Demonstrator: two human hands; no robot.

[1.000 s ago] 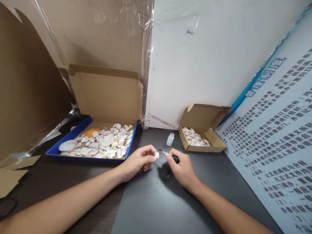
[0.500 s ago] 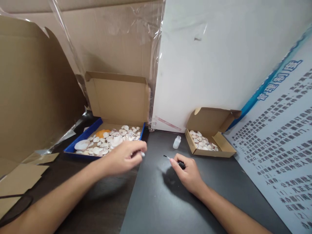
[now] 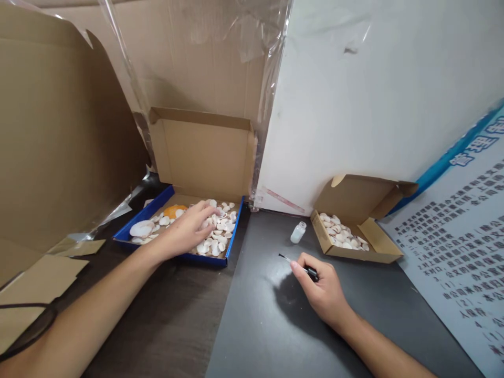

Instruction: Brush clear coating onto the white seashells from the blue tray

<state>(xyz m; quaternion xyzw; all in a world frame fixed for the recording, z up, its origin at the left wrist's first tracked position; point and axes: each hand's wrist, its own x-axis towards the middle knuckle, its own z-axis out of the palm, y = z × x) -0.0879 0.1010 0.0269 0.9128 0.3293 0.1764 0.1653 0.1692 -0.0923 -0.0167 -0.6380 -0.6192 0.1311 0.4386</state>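
Note:
My left hand is over the blue-edged box, its fingers apart among the white shells; nothing shows in its grasp. My right hand grips a small brush with a black cap, and the dark bristle tip points left above the grey mat. Behind that hand stands an uncapped small glass bottle with whitish contents. Further right, an open cardboard box holds more shells.
An orange item lies among the shells at the left. Cardboard pieces are at the far left. Behind are a cardboard wall with clear film, a white panel and a printed sheet on the right.
My left hand has moved left and back into the blue-edged box and its fingers have opened; the small pale item at its fingertips is no longer seen. The view has shifted slightly left.

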